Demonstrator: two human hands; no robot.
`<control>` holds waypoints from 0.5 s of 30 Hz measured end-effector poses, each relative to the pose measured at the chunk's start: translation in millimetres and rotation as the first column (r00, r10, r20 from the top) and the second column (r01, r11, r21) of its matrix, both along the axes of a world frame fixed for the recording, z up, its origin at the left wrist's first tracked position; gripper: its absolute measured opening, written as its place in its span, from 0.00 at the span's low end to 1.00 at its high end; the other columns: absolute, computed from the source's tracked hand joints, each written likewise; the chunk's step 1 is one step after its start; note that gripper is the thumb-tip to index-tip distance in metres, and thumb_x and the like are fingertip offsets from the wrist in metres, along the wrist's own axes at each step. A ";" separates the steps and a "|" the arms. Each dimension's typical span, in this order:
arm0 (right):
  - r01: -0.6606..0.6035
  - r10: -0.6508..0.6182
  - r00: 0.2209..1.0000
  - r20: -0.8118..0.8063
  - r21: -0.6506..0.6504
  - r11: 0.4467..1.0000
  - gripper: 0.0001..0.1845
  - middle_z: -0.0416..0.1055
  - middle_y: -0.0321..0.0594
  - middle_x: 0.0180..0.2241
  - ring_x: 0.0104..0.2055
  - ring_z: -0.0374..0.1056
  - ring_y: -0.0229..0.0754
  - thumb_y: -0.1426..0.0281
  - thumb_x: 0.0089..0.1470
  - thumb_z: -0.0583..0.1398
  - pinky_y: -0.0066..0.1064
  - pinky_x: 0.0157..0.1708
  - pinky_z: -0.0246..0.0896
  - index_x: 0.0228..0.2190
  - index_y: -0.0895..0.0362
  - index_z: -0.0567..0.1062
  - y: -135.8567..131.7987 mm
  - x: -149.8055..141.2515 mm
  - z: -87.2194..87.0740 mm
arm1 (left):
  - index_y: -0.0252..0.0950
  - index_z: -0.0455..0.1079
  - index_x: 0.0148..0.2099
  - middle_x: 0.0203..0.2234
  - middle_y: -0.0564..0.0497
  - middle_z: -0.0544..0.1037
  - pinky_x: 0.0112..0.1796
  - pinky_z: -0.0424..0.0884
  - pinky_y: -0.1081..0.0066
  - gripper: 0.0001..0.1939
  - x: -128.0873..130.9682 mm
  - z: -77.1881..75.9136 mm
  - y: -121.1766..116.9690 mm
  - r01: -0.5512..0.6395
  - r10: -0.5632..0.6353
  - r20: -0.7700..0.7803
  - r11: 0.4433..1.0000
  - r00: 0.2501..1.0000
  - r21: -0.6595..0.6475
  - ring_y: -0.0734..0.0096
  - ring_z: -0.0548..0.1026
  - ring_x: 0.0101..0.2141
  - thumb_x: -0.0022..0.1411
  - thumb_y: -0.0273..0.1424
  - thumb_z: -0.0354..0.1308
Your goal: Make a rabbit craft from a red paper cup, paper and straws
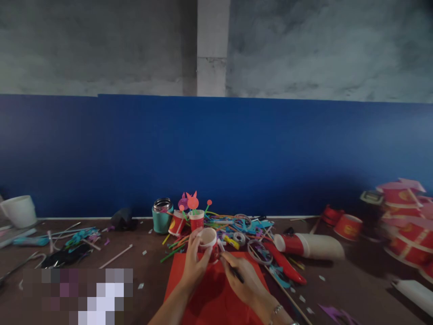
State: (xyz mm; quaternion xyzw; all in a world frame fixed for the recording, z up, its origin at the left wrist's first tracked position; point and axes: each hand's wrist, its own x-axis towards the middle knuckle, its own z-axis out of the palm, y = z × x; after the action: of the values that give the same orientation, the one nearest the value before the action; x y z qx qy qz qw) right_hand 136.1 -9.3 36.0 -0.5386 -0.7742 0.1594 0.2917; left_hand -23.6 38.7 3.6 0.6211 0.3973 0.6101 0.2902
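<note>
My left hand (194, 259) is wrapped round a red and white paper cup (207, 235), its open mouth tilted toward me. Close by on the right, my right hand (241, 277) is closed on a dark pen-like tool (236, 273). A short white piece (221, 246) shows between its fingertips and the cup; whether it belongs to the tool I cannot tell. Both hands are above a sheet of red paper (209, 298). Just behind stands another paper cup (196, 221) with a red paper cat-head shape (193, 202) on top, and a tilted cup (176, 223) beside it.
A teal jar (162, 216) stands behind on the left. Coloured sticks (216, 221), tape rolls (239, 238) and a yellow tool (231, 242) are heaped beyond the hands. To the right lie nested paper cups (321, 246) and stacked red bowls (409, 239). A blue panel (216, 153) borders the table.
</note>
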 end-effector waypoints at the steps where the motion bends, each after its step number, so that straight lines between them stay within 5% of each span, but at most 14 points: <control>1: 0.000 0.000 1.000 0.000 -0.003 1.000 0.18 0.75 0.38 0.26 0.27 0.69 0.39 0.64 0.60 0.45 0.25 0.25 0.50 0.36 0.54 0.73 0.0 0.0 -0.2 | 0.37 0.71 0.41 0.48 0.44 0.68 0.47 0.69 0.62 0.09 0.0 -0.8 0.9 -0.016 0.017 -0.019 0.999 1.000 0.027 0.60 0.69 0.48 0.56 0.30 0.55; 6: -0.005 0.005 0.999 -0.037 -0.012 1.000 0.18 0.75 0.39 0.26 0.27 0.69 0.39 0.64 0.60 0.45 0.24 0.25 0.51 0.36 0.54 0.74 0.0 -0.7 -1.0 | 0.38 0.72 0.38 0.43 0.44 0.72 0.48 0.67 0.58 0.07 -0.6 -3.1 3.4 -0.039 0.054 -0.100 0.989 0.993 0.141 0.59 0.69 0.47 0.58 0.30 0.54; 15: 0.004 -0.003 0.996 -0.093 0.003 1.000 0.17 0.74 0.38 0.23 0.24 0.67 0.38 0.63 0.59 0.47 0.25 0.23 0.47 0.34 0.53 0.74 1.6 -1.1 -4.4 | 0.36 0.70 0.37 0.44 0.43 0.69 0.42 0.72 0.64 0.06 -0.1 -4.2 2.7 -0.009 0.019 -0.074 0.992 0.997 0.129 0.60 0.70 0.47 0.59 0.30 0.52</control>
State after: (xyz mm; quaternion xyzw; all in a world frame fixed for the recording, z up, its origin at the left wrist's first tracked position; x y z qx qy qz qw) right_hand 135.0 -7.7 31.6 -0.5315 -0.7591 0.1826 0.3286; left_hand -23.7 41.4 -0.6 0.6584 0.3720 0.6126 0.2300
